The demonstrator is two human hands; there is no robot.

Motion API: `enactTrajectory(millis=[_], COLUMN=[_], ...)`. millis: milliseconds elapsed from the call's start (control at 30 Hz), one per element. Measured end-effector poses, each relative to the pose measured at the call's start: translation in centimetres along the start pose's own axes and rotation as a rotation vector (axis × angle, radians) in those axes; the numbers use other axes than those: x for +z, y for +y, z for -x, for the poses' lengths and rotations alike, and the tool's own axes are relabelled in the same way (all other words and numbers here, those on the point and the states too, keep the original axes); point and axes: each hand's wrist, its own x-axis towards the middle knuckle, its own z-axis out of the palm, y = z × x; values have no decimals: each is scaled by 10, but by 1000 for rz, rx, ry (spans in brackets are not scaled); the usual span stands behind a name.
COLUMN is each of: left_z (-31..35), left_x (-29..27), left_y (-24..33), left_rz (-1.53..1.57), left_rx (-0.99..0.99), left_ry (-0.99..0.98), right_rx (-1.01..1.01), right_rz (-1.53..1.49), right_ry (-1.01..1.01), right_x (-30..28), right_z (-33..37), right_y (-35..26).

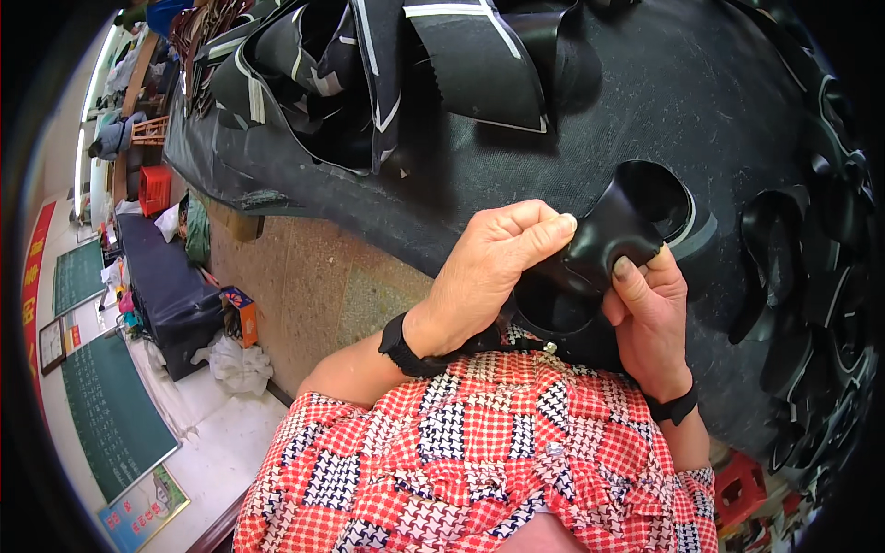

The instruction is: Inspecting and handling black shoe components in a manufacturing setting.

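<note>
Red-checked and ruffled, the person's shirt [479,452] lay nearest the view. Far to the left, green boards [115,410] stood along the wall, then a dark bench [171,276], a white plastic bag [238,364] and an orange box [245,318] just beside it. Further right, black strips with white edges [479,64] sat heaped on the far side of the dark tabletop [664,83].

Next came the left hand [493,263], its grip closed, thumb and fingers pinching a glossy black piece [604,230]. That piece was curled into loops between the two hands, close in front of the shirt; I couldn't tell whether its underside touched the tabletop. The right hand [650,309] pinched its other side, thumb pressed on the bend. To my eye, a thumb could skid on that slick surface and let the curl spring loose, while uneven pulling might crease it. More black pieces [774,249] lay rightmost; a careless right elbow might knock them.
</note>
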Motion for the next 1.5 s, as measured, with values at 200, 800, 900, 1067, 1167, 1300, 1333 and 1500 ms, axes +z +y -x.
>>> enactTrajectory(millis=[200, 800, 900, 1067, 1167, 1300, 1333, 1500], left_z=[4, 28, 26, 25, 24, 21, 21, 22], left_x=[5, 31, 30, 29, 29, 21, 20, 17], left_y=[-4, -19, -11, 10, 19, 24, 24, 26], left_rz=[-6, 22, -47, -199, -242, -411, -412, -487], left_rx=[14, 225, 176, 129, 89, 82, 51, 1], left_ry=[41, 61, 51, -71, -62, -73, -78, -53], right_rx=[59, 227, 221, -374, -296, -72, -50, 150], right_rz=[-85, -204, 263, 877, 828, 777, 788, 825], right_ry=[-1, -151, -132, 170, -252, -461, -471, -535], right_x=[-1, -12, -15, -10, 19, 22, 20, 27], right_z=[1, 15, 28, 46, 14, -22, -25, -35], right_y=[-2, -10, -35, -96, -104, -90, -89, -91])
